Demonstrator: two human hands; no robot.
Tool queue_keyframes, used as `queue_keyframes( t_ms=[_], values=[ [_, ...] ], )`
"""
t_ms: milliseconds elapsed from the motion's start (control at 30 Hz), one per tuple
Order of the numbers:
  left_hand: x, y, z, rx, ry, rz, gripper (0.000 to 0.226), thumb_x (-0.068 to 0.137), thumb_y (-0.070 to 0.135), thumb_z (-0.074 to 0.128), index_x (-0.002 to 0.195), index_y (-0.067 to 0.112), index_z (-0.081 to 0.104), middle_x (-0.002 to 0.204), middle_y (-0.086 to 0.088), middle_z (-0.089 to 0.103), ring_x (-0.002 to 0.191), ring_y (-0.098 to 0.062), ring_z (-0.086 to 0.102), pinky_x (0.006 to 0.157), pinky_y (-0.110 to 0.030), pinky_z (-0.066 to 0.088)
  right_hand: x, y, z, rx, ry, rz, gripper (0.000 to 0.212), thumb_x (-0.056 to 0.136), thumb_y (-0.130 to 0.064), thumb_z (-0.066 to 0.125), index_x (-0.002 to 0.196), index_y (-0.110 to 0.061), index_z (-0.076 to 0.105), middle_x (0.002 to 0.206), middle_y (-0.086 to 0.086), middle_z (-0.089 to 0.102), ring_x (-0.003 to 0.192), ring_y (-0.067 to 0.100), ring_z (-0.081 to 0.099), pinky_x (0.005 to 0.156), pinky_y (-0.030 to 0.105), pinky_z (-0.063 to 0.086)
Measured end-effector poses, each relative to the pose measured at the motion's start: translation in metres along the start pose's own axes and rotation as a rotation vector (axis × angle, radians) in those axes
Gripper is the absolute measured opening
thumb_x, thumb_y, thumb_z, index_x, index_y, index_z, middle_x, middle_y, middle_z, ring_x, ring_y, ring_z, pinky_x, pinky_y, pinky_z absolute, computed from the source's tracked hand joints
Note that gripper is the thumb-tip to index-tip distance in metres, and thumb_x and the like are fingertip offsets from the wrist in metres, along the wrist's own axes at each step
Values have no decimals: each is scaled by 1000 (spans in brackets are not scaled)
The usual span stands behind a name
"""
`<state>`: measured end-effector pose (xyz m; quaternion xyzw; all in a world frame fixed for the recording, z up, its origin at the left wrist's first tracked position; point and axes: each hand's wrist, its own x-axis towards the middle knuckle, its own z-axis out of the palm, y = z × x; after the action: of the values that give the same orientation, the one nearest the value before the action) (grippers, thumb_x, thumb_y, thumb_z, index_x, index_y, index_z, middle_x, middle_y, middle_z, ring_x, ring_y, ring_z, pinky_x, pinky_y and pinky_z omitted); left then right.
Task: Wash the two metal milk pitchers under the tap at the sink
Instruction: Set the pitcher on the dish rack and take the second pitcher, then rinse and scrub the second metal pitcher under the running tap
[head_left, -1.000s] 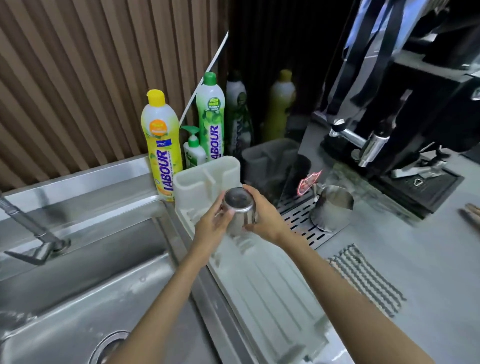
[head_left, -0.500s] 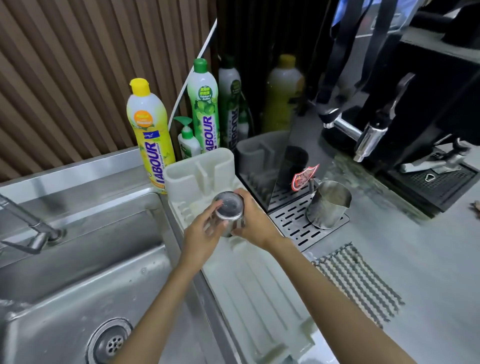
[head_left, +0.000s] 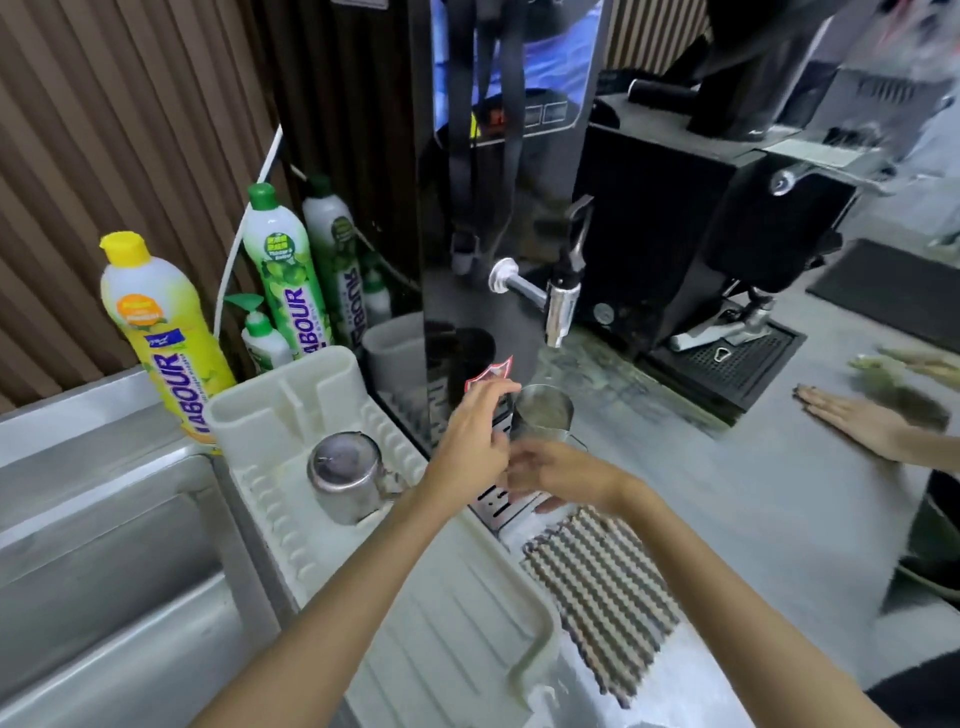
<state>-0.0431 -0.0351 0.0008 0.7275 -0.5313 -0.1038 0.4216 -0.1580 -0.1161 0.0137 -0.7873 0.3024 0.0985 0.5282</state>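
Note:
One metal milk pitcher (head_left: 345, 475) stands upside down on the white drying rack (head_left: 467, 613), with no hand on it. The second metal pitcher (head_left: 544, 411) stands upright on the slotted drip tray under the black water dispenser's spout. My left hand (head_left: 470, 436) reaches toward this second pitcher with fingers stretched out, just left of its rim. My right hand (head_left: 563, 475) is blurred, just below and in front of the pitcher's base, holding nothing that I can see.
The steel sink (head_left: 104, 582) lies at the left, its tap out of view. Dish-soap bottles (head_left: 166, 338) line the wall behind the rack. A striped mat (head_left: 597, 587) lies on the grey counter. Another person's hand (head_left: 857, 426) rests flat at the right near a black coffee machine (head_left: 727, 249).
Both hands let go of the first pitcher, leaving it upside down on the rack, and moved right toward the second pitcher. The view swung right and up.

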Motion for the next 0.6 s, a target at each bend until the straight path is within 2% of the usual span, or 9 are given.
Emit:
queue_keyframes(
  t_ms=[67, 133, 233, 333, 433, 533, 600],
  values=[
    [18, 1, 14, 63, -158, -26, 70, 77, -13, 44, 143, 10, 32, 151, -6, 29, 141, -17, 25, 108, -12, 15, -7, 17, -11, 81, 61, 32, 24, 92, -22, 56, 115, -21, 51, 120, 4, 62, 105, 17, 63, 92, 39, 50],
    [31, -1, 23, 140, -305, -55, 81, 79, -13, 45, 150, 12, 14, 158, -4, 11, 146, -15, 7, 115, -22, 11, -11, 28, -17, 152, 94, 55, 20, 92, -18, 55, 111, -20, 51, 120, 6, 61, 104, 19, 63, 91, 39, 50],
    [44, -10, 34, 361, -432, -77, 87, 80, -8, 50, 151, 12, 2, 160, -3, 2, 147, -18, -3, 119, -30, 6, -14, 38, -22, 271, 117, 50, 32, 92, -16, 56, 123, -17, 46, 112, 3, 60, 100, 19, 63, 88, 37, 51],
    [43, -11, 41, 518, -329, -60, 81, 80, 0, 54, 149, 8, 13, 153, -11, 23, 144, -25, 13, 117, -32, 11, -11, 49, -21, 388, 145, 52, 34, 93, -13, 52, 127, -15, 43, 101, -3, 59, 94, 18, 63, 86, 37, 51],
    [35, -3, 44, 553, -190, -115, 65, 78, 10, 60, 138, 5, 34, 132, -13, 42, 126, -29, 37, 106, -32, 28, -7, 59, -23, 514, 271, 85, 33, 94, -7, 45, 126, -14, 44, 103, 1, 60, 95, 22, 63, 80, 35, 53],
    [28, 8, 37, 345, -166, -332, 48, 77, 9, 66, 122, 2, 52, 116, -14, 56, 109, -29, 53, 89, -33, 44, -6, 62, -24, 650, 396, 144, 16, 95, -6, 42, 108, -10, 51, 109, 11, 61, 97, 25, 62, 76, 38, 54],
    [20, 17, 29, 61, -269, -488, 45, 75, 6, 70, 117, 3, 58, 101, -8, 63, 96, -24, 61, 79, -27, 49, -6, 59, -19, 657, 365, 165, 12, 96, -13, 45, 98, -8, 56, 108, 14, 64, 101, 25, 62, 76, 37, 55]
  ],
)
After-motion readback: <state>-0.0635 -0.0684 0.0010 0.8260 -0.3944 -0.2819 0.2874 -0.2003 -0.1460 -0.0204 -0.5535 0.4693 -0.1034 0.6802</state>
